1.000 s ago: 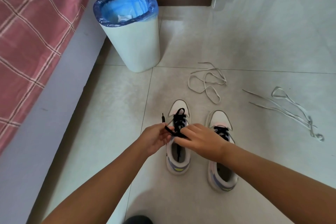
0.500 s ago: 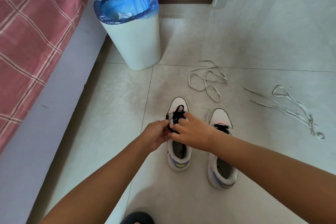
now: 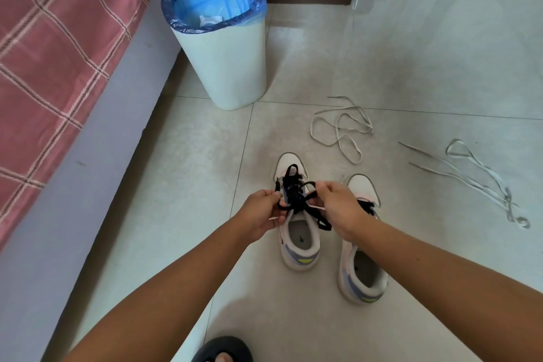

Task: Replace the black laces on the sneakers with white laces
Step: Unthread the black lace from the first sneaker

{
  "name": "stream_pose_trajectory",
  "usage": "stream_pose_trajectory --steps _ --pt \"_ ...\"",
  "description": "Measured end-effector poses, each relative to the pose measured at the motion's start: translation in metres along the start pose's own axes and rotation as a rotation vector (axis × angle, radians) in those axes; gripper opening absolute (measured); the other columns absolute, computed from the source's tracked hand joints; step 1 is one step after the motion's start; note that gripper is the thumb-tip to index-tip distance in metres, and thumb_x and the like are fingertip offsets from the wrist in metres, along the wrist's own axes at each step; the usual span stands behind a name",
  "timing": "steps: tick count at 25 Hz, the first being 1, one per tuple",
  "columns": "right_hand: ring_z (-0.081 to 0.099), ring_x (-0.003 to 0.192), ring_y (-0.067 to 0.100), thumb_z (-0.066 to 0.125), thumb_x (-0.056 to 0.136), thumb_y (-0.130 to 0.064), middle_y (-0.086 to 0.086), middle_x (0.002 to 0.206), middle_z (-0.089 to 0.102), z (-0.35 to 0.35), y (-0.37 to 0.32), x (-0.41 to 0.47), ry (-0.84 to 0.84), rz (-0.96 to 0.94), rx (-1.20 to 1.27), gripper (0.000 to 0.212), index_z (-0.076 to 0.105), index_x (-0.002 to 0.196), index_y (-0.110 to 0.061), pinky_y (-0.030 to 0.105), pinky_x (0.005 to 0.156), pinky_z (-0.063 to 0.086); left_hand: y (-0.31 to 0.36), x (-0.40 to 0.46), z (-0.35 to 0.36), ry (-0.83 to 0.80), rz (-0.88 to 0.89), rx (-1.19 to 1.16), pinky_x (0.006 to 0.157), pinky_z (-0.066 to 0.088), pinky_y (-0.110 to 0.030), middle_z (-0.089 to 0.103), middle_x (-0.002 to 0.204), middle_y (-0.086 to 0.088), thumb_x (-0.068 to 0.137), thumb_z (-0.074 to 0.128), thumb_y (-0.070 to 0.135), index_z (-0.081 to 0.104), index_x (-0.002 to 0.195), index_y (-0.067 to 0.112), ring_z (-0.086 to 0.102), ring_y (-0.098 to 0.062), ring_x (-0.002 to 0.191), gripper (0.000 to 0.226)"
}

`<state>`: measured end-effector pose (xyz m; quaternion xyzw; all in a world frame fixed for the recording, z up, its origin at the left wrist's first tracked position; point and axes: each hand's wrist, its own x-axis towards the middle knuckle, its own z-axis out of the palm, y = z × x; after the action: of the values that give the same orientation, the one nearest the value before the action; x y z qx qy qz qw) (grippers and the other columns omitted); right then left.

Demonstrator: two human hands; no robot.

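Over the left sneaker, left hand and right hand pinch its black lace, unthreading; next, pull it from the far eyelets.

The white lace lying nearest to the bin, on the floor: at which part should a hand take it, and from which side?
Probably best at one of the free ends of the nearer white lace, at its far side, pinched from above. The lace lies flat on the floor in loose loops, so lifting an end should let the loops pull out rather than tangle. Both hands are now busy with the black lace.
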<state>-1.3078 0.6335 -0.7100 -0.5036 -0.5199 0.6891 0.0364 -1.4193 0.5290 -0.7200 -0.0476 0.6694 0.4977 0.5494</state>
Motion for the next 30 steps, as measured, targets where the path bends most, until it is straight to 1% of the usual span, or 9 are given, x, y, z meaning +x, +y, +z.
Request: stream_pose_trajectory --steps 8,12,15,18,20,23,26,28,30 --pt "0.046 0.056 0.012 0.046 0.099 -0.015 0.008 0.073 0.054 -0.073 -0.062 0.034 0.412 -0.024 0.558 0.021 0.048 0.079 -0.010 0.021 0.052 0.039 -0.003 -0.004 -0.003 -0.050 0.059 0.125 0.054 0.051 -0.027 0.054 0.066 -0.003 0.099 0.044 0.013 0.050 0.089 0.010 0.052 -0.013 0.052 0.012" --pt "0.040 0.052 0.009 0.038 0.102 -0.017 0.004 0.069 0.046 -0.136 -0.107 0.039 0.632 -0.142 0.598 0.029 0.036 0.073 -0.016 0.019 0.044 0.031 -0.002 -0.006 -0.006 -0.056 0.082 0.181 0.057 0.053 -0.029 0.052 0.065 -0.003 0.099 0.045 0.013 0.051 0.092 0.010 0.049 -0.013 0.050 0.009" --pt "0.052 0.061 0.012 0.041 0.101 -0.015 0.009 0.089 0.060 -0.184 -0.124 0.026 0.734 -0.203 0.476 0.021 0.045 0.080 -0.013 0.023 0.050 0.038 0.000 -0.014 -0.013 -0.049 0.050 0.117 0.061 0.054 -0.033 0.050 0.066 -0.004 0.099 0.045 0.011 0.052 0.094 0.007 0.048 -0.015 0.052 0.010" --pt "0.065 0.072 0.026 0.055 0.094 -0.014 0.025 0.093 0.061 -0.165 -0.108 0.019 0.533 -0.218 0.032 0.015 0.054 0.098 0.000 0.037 0.067 0.043 0.015 -0.030 -0.008 -0.089 0.120 0.103 0.062 0.056 -0.033 0.052 0.066 -0.005 0.099 0.045 0.011 0.052 0.095 0.005 0.051 -0.015 0.052 0.010" --pt "0.059 0.074 0.022 0.054 0.095 -0.016 0.017 0.098 0.054 -0.119 -0.076 0.017 0.302 -0.244 -0.121 0.027 0.048 0.118 -0.003 0.038 0.072 0.045 0.040 -0.047 0.005 -0.156 0.226 0.058 0.060 0.055 -0.031 0.053 0.066 -0.004 0.099 0.045 0.011 0.053 0.091 0.006 0.053 -0.014 0.052 0.012" --pt "0.048 0.107 0.015 0.049 0.095 -0.009 0.005 0.124 0.046 -0.059 -0.030 0.011 -0.073 -0.239 -0.524 0.047 0.033 0.139 -0.013 0.026 0.083 0.043 0.092 -0.074 0.022 -0.268 0.436 -0.135 0.057 0.054 -0.028 0.055 0.060 0.000 0.099 0.044 0.011 0.054 0.087 0.008 0.054 -0.013 0.050 0.015" --pt "0.042 0.123 0.016 0.043 0.091 -0.002 0.003 0.131 0.044 -0.043 -0.001 0.011 -0.165 -0.253 -0.656 0.048 0.036 0.136 -0.015 0.021 0.091 0.033 0.146 -0.091 0.019 -0.421 0.714 -0.319 0.063 0.055 -0.028 0.061 0.064 0.003 0.099 0.042 0.014 0.053 0.093 0.009 0.061 -0.012 0.056 0.013" --pt "0.046 0.119 0.016 0.046 0.089 -0.006 0.001 0.124 0.048 -0.040 0.002 0.008 -0.170 -0.262 -0.639 0.034 0.043 0.120 -0.019 0.022 0.089 0.035 0.161 -0.080 0.015 -0.313 0.813 -0.268 0.072 0.056 -0.032 0.065 0.086 -0.003 0.099 0.044 0.017 0.053 0.106 0.009 0.067 -0.017 0.075 0.014" --pt "0.049 0.107 0.018 0.053 0.086 -0.012 0.002 0.114 0.050 -0.035 0.006 0.004 -0.209 -0.255 -0.629 0.024 0.042 0.106 -0.020 0.024 0.078 0.040 0.146 -0.058 0.013 0.052 0.721 0.135 0.090 0.052 -0.041 0.056 0.118 -0.011 0.098 0.049 0.021 0.045 0.129 0.009 0.062 -0.026 0.104 0.034"
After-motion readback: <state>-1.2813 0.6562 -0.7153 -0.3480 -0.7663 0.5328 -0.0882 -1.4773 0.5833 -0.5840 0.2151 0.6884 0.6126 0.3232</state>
